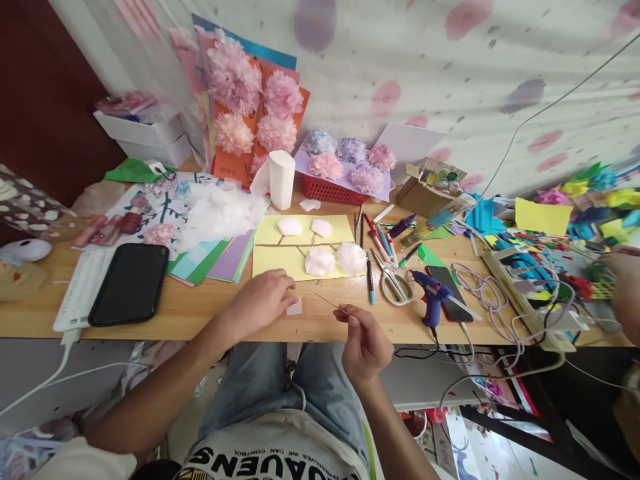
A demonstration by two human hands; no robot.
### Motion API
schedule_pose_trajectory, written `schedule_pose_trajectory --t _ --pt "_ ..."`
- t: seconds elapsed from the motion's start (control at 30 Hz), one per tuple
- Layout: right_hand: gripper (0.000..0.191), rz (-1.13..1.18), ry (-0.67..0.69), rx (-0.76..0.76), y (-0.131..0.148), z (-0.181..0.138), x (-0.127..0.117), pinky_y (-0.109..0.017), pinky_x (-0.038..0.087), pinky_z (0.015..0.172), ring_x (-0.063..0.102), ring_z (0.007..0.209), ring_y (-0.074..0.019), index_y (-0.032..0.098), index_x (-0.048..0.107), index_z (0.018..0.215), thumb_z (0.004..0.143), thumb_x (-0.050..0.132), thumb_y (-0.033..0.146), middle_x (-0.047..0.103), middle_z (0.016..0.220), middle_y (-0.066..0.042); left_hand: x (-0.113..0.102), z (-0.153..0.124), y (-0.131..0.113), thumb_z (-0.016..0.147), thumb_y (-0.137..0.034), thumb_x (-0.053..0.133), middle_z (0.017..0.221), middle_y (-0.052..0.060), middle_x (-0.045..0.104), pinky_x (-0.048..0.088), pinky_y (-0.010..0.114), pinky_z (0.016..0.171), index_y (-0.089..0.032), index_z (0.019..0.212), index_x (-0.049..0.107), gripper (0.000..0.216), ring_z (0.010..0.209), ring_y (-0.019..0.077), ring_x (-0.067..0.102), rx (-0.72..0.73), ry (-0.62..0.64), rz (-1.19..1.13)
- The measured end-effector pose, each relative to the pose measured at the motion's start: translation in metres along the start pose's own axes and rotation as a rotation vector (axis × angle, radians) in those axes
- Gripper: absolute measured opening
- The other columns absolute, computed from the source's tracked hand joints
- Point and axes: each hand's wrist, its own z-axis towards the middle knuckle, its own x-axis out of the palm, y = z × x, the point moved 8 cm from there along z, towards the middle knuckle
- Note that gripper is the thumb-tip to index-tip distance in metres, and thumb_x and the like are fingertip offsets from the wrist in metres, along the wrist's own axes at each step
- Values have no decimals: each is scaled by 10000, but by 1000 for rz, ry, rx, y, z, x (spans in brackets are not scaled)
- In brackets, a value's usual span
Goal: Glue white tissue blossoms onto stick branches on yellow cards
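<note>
My right hand [367, 343] pinches a thin wooden stick [326, 301], its tip pointing left over the table. Palm down, my left hand [260, 300] rests near the lower left corner of the yellow card [270, 260], fingers loosely apart. Beside its fingertips lies a small white paper square [294, 307]; whether they touch it I cannot tell. Drawn brown branches cross the card. Two fluffy white tissue flowers [321, 261] sit on its lower half, and two flat white paper pieces [290, 227] on its upper half.
Scissors [397, 285], a blue glue gun [433, 297] and several pens lie to the right. Cables run round a power strip [530, 300]. A black phone [131, 283] and white tissue [215, 213] are left. Another person's hand [625, 273] shows at the right edge.
</note>
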Motion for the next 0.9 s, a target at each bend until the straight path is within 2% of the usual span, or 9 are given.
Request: schedule_pose_trajectory --t 0.1,0.2,0.27,0.4,0.47,0.53,0.7,0.83,0.9 --pt "179 36 -76 87 -11 -3 -8 -351 666 648 755 727 -194 218 692 1049 971 546 149 753 928 -63 23 -13 1 917 -215 598 989 109 670 501 365 815 -171 937 684 99 960 275 660 -61 18 83" --pt "212 23 -25 4 -6 0 -8 -368 669 681 757 799 -207 221 688 1059 947 551 106 750 955 -76 33 -14 2 928 -165 556 967 97 665 500 358 819 -178 888 653 105 949 257 655 -45 16 23" --pt "255 -15 101 -106 3 0 -2 -373 668 734 758 875 -218 220 692 1073 913 568 64 756 985 -91 28 -12 3 921 -154 558 930 84 678 502 349 810 -185 831 635 122 925 245 660 -38 3 -61" --pt "316 -96 404 -265 10 -8 12 -319 656 791 762 952 -207 222 689 1116 873 602 40 764 1098 -111 -4 -9 10 911 -204 580 881 43 734 520 329 794 -205 832 645 102 849 212 688 -71 -113 -304" --pt "331 -107 494 -318 12 -13 15 -300 653 808 761 984 -200 224 679 1141 874 598 45 764 1129 -107 -20 -7 15 900 -264 602 875 31 752 537 322 795 -208 848 652 92 828 201 704 -87 -180 -449" --pt "358 -98 531 -373 14 -15 15 -293 652 823 754 1024 -199 215 663 1176 875 584 38 763 1145 -111 -27 -2 22 878 -319 628 849 31 756 557 321 791 -201 842 638 124 806 196 718 -105 -214 -621" --pt "376 -53 648 -356 9 -12 27 -307 642 873 725 1110 -193 207 633 1223 907 525 34 733 1225 -128 -15 16 33 786 -440 738 729 22 720 597 332 746 -179 839 615 293 700 179 714 -174 -181 -970" --pt "352 -87 727 -318 0 1 35 -429 584 1024 654 1238 -251 205 657 1214 911 549 63 726 1231 -129 -8 27 31 752 -453 768 756 27 712 597 313 727 -160 880 647 342 717 168 702 -188 -164 -1058" --pt "318 -100 698 -278 -2 13 34 -491 561 1045 638 1246 -285 224 682 1178 893 603 107 735 1192 -117 -4 30 24 758 -431 757 762 32 709 590 297 708 -154 865 651 315 719 162 692 -168 -121 -1044"
